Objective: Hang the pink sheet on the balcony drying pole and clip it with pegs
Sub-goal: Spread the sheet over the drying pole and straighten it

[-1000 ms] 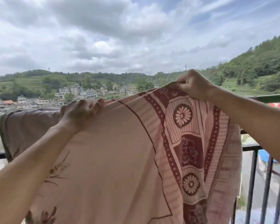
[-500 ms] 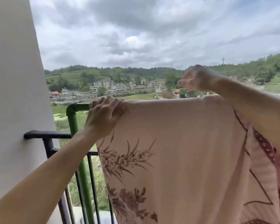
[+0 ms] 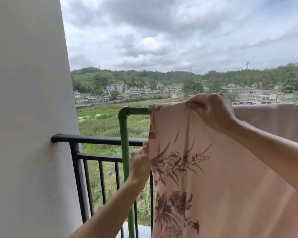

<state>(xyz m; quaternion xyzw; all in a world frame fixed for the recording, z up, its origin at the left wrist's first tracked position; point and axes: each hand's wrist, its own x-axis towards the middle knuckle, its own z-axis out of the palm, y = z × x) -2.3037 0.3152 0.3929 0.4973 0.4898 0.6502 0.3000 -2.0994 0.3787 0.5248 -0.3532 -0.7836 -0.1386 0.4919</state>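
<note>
The pink floral-print fabric sheet (image 3: pixel 213 177) hangs draped over the green metal drying pole (image 3: pixel 138 110), its left edge just short of the pole's corner elbow. The right hand (image 3: pixel 212 114) sits on top of the pole with its fingers curled down over the fold, gripping the cloth there. The left hand (image 3: pixel 140 164) is lower, at about the height of the black metal balcony railing (image 3: pixel 96 140), with its fingertips pinching the sheet's side edge.

The sheet looks thin, soft and light. It folds limply, so I judge that it will slide on the smooth pole and lift in wind if left unclipped. The best places to hold it are probably along the edges and at the fold on the pole, where a tug spreads the cloth flat without bunching it.

The half of the sheet behind the pole is hidden, so whether it hangs evenly on both sides cannot be told. The lower hem is cut off at the bottom, and the right end runs out of view. No pegs show anywhere. A white plastered wall (image 3: pixel 24 117) fills the left.
</note>
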